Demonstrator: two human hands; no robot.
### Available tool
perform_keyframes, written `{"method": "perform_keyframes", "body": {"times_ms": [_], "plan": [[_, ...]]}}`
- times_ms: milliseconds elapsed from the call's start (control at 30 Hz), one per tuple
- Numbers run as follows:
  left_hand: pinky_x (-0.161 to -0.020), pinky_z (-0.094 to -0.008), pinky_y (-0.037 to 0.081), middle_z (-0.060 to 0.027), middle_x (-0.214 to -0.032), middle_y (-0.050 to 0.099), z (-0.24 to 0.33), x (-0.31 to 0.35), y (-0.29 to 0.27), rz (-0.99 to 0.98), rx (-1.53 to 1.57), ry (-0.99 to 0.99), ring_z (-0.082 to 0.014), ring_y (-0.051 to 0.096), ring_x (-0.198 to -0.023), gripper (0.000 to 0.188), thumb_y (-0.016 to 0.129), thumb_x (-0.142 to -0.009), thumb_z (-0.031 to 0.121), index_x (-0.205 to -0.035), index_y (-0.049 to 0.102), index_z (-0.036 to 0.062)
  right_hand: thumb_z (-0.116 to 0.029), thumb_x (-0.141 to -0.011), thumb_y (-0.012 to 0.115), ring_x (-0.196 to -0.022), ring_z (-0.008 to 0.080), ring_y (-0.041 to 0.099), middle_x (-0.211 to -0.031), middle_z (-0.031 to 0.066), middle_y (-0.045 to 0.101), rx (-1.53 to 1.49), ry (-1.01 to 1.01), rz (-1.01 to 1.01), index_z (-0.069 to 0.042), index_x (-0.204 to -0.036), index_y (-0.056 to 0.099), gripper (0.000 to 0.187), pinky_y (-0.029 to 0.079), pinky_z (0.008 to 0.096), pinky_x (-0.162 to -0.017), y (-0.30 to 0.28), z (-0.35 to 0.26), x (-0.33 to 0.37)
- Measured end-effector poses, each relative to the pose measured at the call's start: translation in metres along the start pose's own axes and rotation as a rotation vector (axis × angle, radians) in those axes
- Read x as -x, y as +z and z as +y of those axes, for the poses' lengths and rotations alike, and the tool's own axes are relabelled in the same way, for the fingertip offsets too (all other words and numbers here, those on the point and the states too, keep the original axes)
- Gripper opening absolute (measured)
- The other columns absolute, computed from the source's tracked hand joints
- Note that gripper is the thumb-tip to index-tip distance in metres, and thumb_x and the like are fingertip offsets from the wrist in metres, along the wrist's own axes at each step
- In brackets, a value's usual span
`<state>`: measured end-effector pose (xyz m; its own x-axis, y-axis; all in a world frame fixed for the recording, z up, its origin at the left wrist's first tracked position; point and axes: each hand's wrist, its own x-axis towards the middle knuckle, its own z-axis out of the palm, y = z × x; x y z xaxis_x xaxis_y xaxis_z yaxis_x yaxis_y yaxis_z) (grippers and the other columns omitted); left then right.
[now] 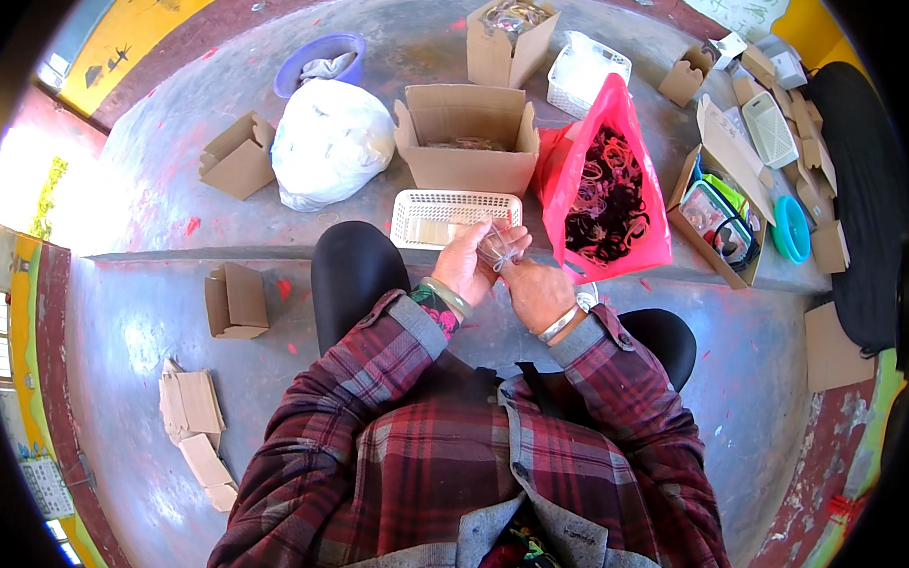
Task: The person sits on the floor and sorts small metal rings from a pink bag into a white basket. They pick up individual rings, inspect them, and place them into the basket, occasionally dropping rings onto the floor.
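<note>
Holding a small see-through bundle (495,247) in the left hand (462,266) and pinching it with the right hand (542,295), close together. Just by a white basket (457,198), with a pink bag (655,221) of dark and pink loops (610,194) to the right.

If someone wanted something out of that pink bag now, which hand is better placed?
Probably the right hand: it is nearer the pink bag, which stands on that side. The left hand is farther across. Both seem occupied with a small see-through item, though.
</note>
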<state>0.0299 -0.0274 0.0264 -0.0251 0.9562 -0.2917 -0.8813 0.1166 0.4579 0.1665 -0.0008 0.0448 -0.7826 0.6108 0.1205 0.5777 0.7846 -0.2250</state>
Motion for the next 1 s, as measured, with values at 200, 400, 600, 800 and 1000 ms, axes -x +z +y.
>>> {"method": "perform_keyframes", "body": {"times_ms": [200,400,600,800,1000], "plan": [[-0.09,-0.0397,0.039,-0.0142,-0.112,0.056,0.012,-0.007,-0.013,0.056,0.119,0.121,-0.0256,0.049,-0.11,0.033,0.049,-0.088,0.031,-0.111,0.049,0.0071,-0.01,-0.073,0.056,-0.067,0.0285,0.06,-0.077,0.0144,0.059,-0.275,0.023,0.267,-0.007,-0.099,0.054,0.026,0.047,0.0384,-0.054,-0.013,-0.002,-0.003],[-0.093,-0.0387,0.037,-0.0109,-0.12,0.05,0.005,-0.002,0.004,-0.004,0.076,0.216,-0.0209,0.048,-0.107,0.034,0.048,-0.09,0.03,-0.118,0.048,0.0102,-0.028,-0.077,0.068,-0.094,0.0122,0.052,-0.104,0.0036,0.055,-1.356,0.462,0.134,-0.002,-0.114,0.047,0.05,0.043,0.0265,-0.07,-0.002,0.011,-0.014],[-0.096,-0.0371,0.031,-0.0093,-0.119,0.048,-0.01,0.006,0.014,-0.081,-0.029,0.218,-0.02,0.045,-0.108,0.048,0.054,-0.086,0.034,-0.126,0.042,0.01,-0.017,-0.078,0.065,-0.075,0.0076,0.054,-0.082,0.0011,0.06,-1.596,0.59,0.098,-0.005,-0.096,0.058,0.023,0.041,0.0232,-0.063,-0.011,0.011,-0.012],[-0.085,-0.0302,0.036,-0.0078,-0.122,0.046,0.019,0.005,0.007,0.131,-0.348,0.417,-0.015,0.044,-0.11,0.051,0.057,-0.085,0.025,-0.128,0.038,0.0065,-0.003,-0.076,0.061,-0.066,0.0056,0.052,-0.076,0.0005,0.06,-1.352,0.452,0.253,0.002,-0.09,0.059,0.015,0.043,0.0205,-0.059,-0.034,0.045,-0.019],[-0.074,-0.0222,0.045,-0.0074,-0.118,0.05,0.039,0.0,0.007,-0.352,-1.309,0.575,-0.011,0.053,-0.096,0.047,0.062,-0.08,0.01,-0.124,0.045,0.0039,-0.002,-0.072,0.06,-0.069,0.0061,0.051,-0.078,0.0009,0.058,-0.891,0.097,-0.007,-0.001,-0.098,0.056,0.026,0.042,0.0218,-0.064,-0.05,0.051,-0.014]]}}
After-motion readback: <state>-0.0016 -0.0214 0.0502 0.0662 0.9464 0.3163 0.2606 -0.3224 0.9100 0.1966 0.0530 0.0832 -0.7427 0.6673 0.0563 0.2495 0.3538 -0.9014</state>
